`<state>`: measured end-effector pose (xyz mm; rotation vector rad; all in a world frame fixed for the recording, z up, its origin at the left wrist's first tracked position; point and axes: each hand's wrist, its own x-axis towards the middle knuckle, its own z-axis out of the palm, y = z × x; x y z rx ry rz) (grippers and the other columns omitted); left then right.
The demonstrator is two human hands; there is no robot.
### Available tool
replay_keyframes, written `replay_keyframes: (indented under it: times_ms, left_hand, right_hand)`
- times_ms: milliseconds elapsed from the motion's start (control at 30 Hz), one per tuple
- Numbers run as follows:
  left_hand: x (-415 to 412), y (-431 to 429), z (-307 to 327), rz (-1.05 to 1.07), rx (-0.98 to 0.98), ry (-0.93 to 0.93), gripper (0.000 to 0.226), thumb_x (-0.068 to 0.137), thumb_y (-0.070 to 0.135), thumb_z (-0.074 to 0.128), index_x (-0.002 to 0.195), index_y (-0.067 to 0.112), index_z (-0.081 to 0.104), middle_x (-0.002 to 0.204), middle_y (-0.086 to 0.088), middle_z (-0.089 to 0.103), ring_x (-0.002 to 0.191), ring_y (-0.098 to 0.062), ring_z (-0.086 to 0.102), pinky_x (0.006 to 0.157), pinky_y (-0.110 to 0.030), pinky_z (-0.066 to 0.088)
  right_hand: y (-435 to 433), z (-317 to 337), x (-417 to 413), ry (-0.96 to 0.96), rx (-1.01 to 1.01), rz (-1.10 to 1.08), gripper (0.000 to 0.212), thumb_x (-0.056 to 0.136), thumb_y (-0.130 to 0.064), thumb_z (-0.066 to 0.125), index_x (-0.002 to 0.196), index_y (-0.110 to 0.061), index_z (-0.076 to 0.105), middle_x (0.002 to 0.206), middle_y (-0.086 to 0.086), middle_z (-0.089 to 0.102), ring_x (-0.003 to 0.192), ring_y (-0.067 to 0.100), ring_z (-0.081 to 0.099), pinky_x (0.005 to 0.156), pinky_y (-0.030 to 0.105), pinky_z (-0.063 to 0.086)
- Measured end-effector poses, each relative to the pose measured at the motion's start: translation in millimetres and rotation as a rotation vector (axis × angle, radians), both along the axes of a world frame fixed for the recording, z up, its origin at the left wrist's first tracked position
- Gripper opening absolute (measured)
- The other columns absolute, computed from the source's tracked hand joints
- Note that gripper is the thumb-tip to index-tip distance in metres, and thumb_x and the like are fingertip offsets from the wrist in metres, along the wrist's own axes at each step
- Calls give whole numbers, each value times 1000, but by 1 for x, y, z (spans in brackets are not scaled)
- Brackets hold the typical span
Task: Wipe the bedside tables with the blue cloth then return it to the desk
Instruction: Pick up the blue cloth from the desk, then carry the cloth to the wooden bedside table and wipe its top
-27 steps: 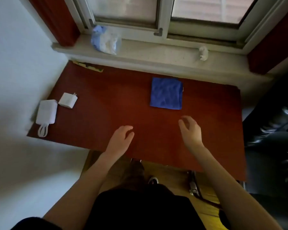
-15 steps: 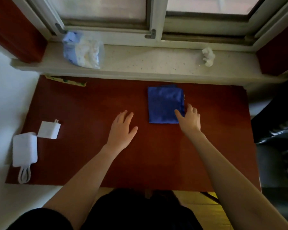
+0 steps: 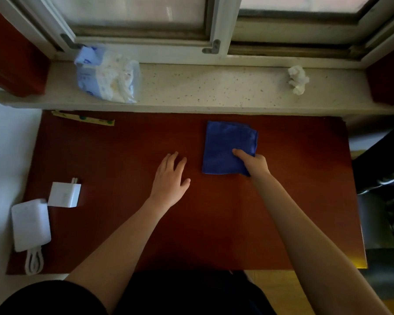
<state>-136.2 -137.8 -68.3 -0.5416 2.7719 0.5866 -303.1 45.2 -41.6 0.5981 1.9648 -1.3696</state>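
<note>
A folded blue cloth (image 3: 223, 144) lies flat on the reddish-brown desk (image 3: 123, 151), right of centre and near the window sill. My right hand (image 3: 251, 163) is on the cloth's near right corner, thumb on top and fingers curled around its edge, pinching it. My left hand (image 3: 170, 180) rests flat on the desk just left of the cloth, fingers spread, holding nothing. No bedside table is in view.
A white charger plug (image 3: 64, 194) and a white power bank with a looped cable (image 3: 31, 225) lie at the desk's left edge. On the sill are a plastic bag (image 3: 107, 75) and a crumpled tissue (image 3: 297, 79). A dark chair (image 3: 382, 201) stands at the right.
My right hand has moved forward onto the cloth's near right corner and closed on it. My left hand has come forward and settled flat on the desk. The view has moved closer to the desk.
</note>
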Motion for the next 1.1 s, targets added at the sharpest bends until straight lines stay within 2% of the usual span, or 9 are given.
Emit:
replay_keyframes:
  times_ms: [133,300,433,500,633,700,833,933,1100]
  left_hand:
    - [-3,1,23,83,109,40,50,97,36,46,143,18,42,147,-5,46,138,-22,39,109,-37,38]
    - [22,23,66,170,222,209,42,99,35,45,138,19,49,132,2,57,124,-13,52,99,-25,41]
    - [67,56,85,222,308,289,38,98,32,48,134,20,53,123,6,60,116,-7,55,100,-31,47]
    - [97,76,83,232,317,270,38,98,33,48,134,22,54,123,8,60,114,-6,55,101,-31,47]
    - [157,115,68,227,427,97,39,99,34,48,136,23,52,127,10,57,118,-7,52,103,-29,44]
    - [178,129,59,197,437,17,38,98,33,49,135,23,51,127,10,56,118,-8,53,101,-27,44]
    - [190,149,54,131,440,-77,39,98,34,49,135,23,50,125,8,55,115,-9,54,94,-24,44]
    - [174,165,59,2,451,-106,37,99,36,47,134,25,50,123,10,55,116,-11,55,89,-23,43]
    - [114,199,76,-292,436,-122,35,99,39,43,131,26,53,123,12,52,113,-8,51,95,-31,47]
  right_hand:
    - [9,27,16,203,-10,79,34,82,-25,75,107,-6,63,95,5,67,80,16,66,67,28,54]
    - [43,74,50,332,-30,121,28,85,-27,72,104,-9,61,94,1,66,78,14,65,63,25,52]
    - [87,105,102,389,-61,116,14,86,-26,70,86,-21,57,86,-7,64,73,9,64,55,17,48]
    - [112,111,131,389,-76,115,14,86,-25,70,83,-22,57,85,-5,65,73,12,65,56,21,50]
    - [166,100,189,286,-54,84,15,85,-26,71,85,-16,60,84,1,68,75,24,67,70,42,56]
    - [193,88,217,223,-43,27,15,84,-26,72,86,-15,61,86,4,70,78,26,68,72,43,57]
    - [235,72,267,175,-22,-130,12,85,-21,72,85,-16,62,85,3,69,75,20,68,60,31,53]
    - [264,70,296,214,-1,-280,10,84,-20,73,84,-16,63,85,4,70,76,21,68,60,30,53]
    - [303,77,341,340,19,-624,9,84,-17,73,87,-11,67,83,4,75,77,21,72,64,33,59]
